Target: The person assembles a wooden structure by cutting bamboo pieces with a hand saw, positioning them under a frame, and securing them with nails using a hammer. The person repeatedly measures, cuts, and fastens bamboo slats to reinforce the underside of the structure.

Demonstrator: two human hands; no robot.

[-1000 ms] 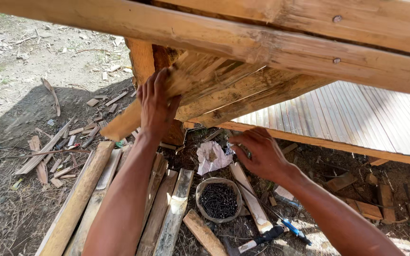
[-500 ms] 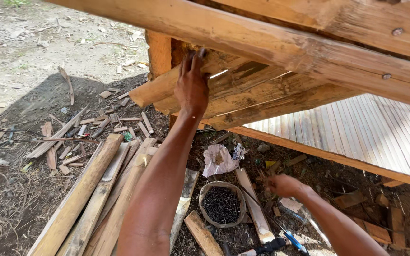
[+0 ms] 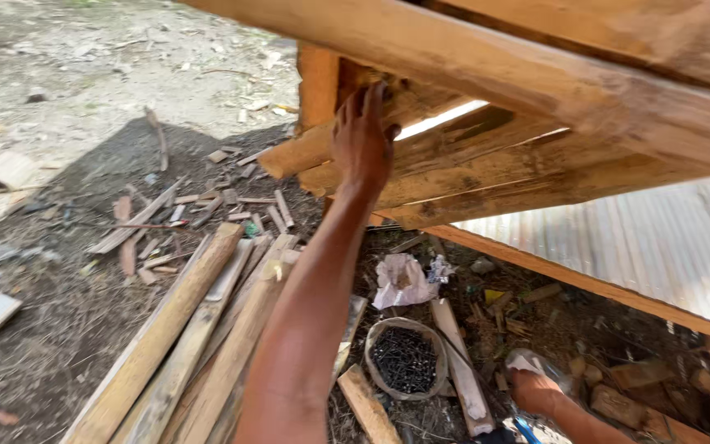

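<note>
The head view shows the left hand [image 3: 363,140] pressed flat against the timber frame [image 3: 486,164] while the right hand [image 3: 536,386] grips something pale low beside the bowl of nails [image 3: 405,358], no nail yet raised.

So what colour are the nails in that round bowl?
Black; the nails in the bowl show best in the head view.

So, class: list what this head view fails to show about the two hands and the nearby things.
- Left hand: palm pressed flat on the stacked orange-brown wooden beams; anything under it is hidden.
- Right hand: fingers covered by a crumpled white scrap; grip unclear.
- Blue-handled tool: cut off by the bottom edge.
</note>
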